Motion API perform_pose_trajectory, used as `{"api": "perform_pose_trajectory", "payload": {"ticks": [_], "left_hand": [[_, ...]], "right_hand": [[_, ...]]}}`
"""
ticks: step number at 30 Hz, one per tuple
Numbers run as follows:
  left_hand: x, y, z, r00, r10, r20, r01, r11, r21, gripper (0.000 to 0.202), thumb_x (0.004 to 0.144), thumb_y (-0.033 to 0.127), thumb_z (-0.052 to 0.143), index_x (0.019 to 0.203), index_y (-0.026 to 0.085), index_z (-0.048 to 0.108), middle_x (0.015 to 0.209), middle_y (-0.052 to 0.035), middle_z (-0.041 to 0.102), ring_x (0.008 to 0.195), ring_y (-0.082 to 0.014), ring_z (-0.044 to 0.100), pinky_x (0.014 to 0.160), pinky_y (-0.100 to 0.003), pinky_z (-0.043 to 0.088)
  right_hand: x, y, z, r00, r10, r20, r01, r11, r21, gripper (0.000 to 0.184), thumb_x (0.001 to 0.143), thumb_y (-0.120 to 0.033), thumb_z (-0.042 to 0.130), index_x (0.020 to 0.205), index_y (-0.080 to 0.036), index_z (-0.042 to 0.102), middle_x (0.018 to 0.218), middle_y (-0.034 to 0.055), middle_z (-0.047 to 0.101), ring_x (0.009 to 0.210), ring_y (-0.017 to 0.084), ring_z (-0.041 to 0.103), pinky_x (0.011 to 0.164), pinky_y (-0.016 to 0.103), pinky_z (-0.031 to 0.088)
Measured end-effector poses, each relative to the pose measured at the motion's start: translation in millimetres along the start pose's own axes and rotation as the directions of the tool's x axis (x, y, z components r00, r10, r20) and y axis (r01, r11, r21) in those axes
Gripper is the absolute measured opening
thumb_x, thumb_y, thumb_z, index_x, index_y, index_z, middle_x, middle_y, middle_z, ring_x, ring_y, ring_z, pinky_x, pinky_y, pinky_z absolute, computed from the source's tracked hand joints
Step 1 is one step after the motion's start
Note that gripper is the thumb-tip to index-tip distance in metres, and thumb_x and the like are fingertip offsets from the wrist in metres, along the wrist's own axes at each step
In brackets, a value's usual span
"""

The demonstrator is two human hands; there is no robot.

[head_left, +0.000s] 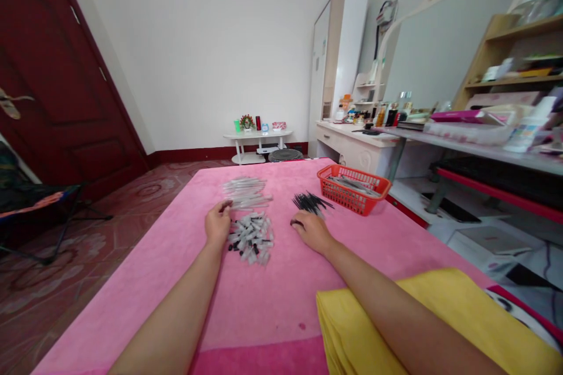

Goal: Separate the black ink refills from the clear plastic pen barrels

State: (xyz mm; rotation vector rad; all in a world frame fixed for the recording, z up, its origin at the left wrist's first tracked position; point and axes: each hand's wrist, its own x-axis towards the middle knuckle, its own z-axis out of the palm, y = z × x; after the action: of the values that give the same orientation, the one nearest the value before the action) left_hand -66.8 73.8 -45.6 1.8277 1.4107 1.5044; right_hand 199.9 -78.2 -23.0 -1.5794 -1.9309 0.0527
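My left hand [217, 224] is at the left of two piles, its fingers curled together. Its fingertips reach the near left end of a row of pale, slim pen barrels [248, 192]. Just right of the wrist lies a heap of small clear and black pen caps [251, 235]. My right hand [311, 229] rests low over the pink cloth, fingers bent inward, close to the near end of a bundle of thin black sticks [311, 202] that look like pen refills. Something dark shows at its fingertips. What either hand holds is too small or hidden to make out.
An orange plastic basket [354, 187] holding more slim pale sticks stands at the back right of the pink-covered table [264, 304]. A folded yellow cloth [440, 299] lies under my right forearm. Beyond are a low white table [259, 136] and a cluttered dresser [358, 136].
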Motion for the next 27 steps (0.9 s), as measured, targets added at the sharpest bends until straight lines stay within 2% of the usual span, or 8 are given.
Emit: {"api": "perform_pose_trajectory", "payload": {"ticks": [5, 8, 11, 16, 19, 22, 25, 27], "left_hand": [[14.5, 6.7, 13.2, 0.970, 0.174, 0.170, -0.191, 0.978, 0.089, 0.029, 0.081, 0.028, 0.050, 0.101, 0.019, 0.069, 0.104, -0.0061, 0.070, 0.101, -0.0202, 0.061, 0.094, -0.035, 0.043], [22.1, 8.7, 20.7, 0.932, 0.192, 0.308, -0.238, 0.964, 0.120, 0.026, 0.079, 0.030, 0.055, 0.096, 0.020, 0.071, 0.100, -0.0058, 0.071, 0.096, -0.0204, 0.063, 0.088, -0.033, 0.046], [22.9, 12.4, 23.7, 0.899, 0.191, 0.394, -0.284, 0.939, 0.193, 0.024, 0.075, 0.032, 0.062, 0.094, 0.021, 0.072, 0.095, -0.0052, 0.072, 0.089, -0.0206, 0.064, 0.080, -0.031, 0.047], [16.6, 24.3, 19.2, 0.819, 0.268, 0.508, -0.474, 0.815, 0.335, 0.022, 0.076, 0.033, 0.062, 0.094, 0.026, 0.073, 0.090, -0.0044, 0.071, 0.089, -0.0219, 0.060, 0.082, -0.031, 0.043], [13.6, 28.8, 17.8, 0.802, 0.242, 0.546, -0.486, 0.796, 0.361, 0.023, 0.078, 0.032, 0.060, 0.097, 0.027, 0.073, 0.091, -0.0050, 0.070, 0.090, -0.0214, 0.058, 0.082, -0.030, 0.041], [10.8, 29.4, 18.8, 0.804, 0.202, 0.560, -0.459, 0.809, 0.367, 0.025, 0.080, 0.028, 0.058, 0.100, 0.027, 0.072, 0.091, -0.0052, 0.069, 0.090, -0.0201, 0.058, 0.082, -0.028, 0.041], [8.2, 28.7, 19.8, 0.802, 0.205, 0.561, -0.462, 0.808, 0.365, 0.025, 0.081, 0.024, 0.056, 0.100, 0.026, 0.072, 0.091, -0.0056, 0.067, 0.093, -0.0204, 0.056, 0.084, -0.029, 0.041], [7.0, 28.6, 19.6, 0.804, 0.199, 0.561, -0.454, 0.815, 0.361, 0.025, 0.081, 0.022, 0.055, 0.099, 0.025, 0.072, 0.091, -0.0058, 0.066, 0.095, -0.0206, 0.055, 0.085, -0.029, 0.040]], "right_hand": [[1.1, -0.2, 1.2, 1.000, 0.022, 0.012, -0.022, 1.000, -0.019, 0.017, 0.083, -0.015, 0.051, 0.087, -0.018, 0.067, 0.089, 0.0048, 0.065, 0.085, 0.015, 0.059, 0.077, 0.024, 0.042], [1.7, 0.3, 2.2, 1.000, 0.018, 0.008, -0.017, 1.000, -0.015, 0.017, 0.082, -0.015, 0.051, 0.086, -0.018, 0.067, 0.089, 0.0045, 0.064, 0.084, 0.014, 0.059, 0.075, 0.024, 0.041], [2.2, 0.3, 2.4, 1.000, 0.021, 0.013, -0.021, 1.000, -0.012, 0.016, 0.082, -0.015, 0.051, 0.086, -0.018, 0.067, 0.088, 0.0043, 0.064, 0.084, 0.014, 0.059, 0.076, 0.024, 0.042], [2.5, -4.1, 0.2, 0.999, 0.031, 0.028, -0.030, 0.999, -0.033, 0.016, 0.082, -0.015, 0.051, 0.086, -0.018, 0.066, 0.089, 0.0044, 0.064, 0.086, 0.015, 0.059, 0.077, 0.024, 0.042], [0.8, -9.1, -2.0, 0.999, 0.041, 0.024, -0.040, 0.997, -0.059, 0.016, 0.084, -0.016, 0.050, 0.089, -0.018, 0.065, 0.091, 0.0042, 0.064, 0.086, 0.015, 0.059, 0.077, 0.023, 0.041], [-1.0, -12.6, -4.5, 0.993, 0.108, -0.045, -0.114, 0.983, -0.145, 0.018, 0.086, -0.018, 0.047, 0.094, -0.019, 0.063, 0.096, 0.0041, 0.062, 0.088, 0.014, 0.058, 0.077, 0.023, 0.041], [3.0, -12.4, -7.5, 0.972, 0.203, -0.114, -0.228, 0.929, -0.292, 0.019, 0.088, -0.023, 0.045, 0.096, -0.022, 0.063, 0.099, 0.0037, 0.062, 0.088, 0.015, 0.058, 0.073, 0.024, 0.040], [11.1, -11.0, -8.8, 0.966, 0.227, -0.125, -0.258, 0.881, -0.397, 0.019, 0.087, -0.025, 0.046, 0.096, -0.022, 0.063, 0.100, 0.0044, 0.062, 0.091, 0.017, 0.057, 0.071, 0.025, 0.039]]}}
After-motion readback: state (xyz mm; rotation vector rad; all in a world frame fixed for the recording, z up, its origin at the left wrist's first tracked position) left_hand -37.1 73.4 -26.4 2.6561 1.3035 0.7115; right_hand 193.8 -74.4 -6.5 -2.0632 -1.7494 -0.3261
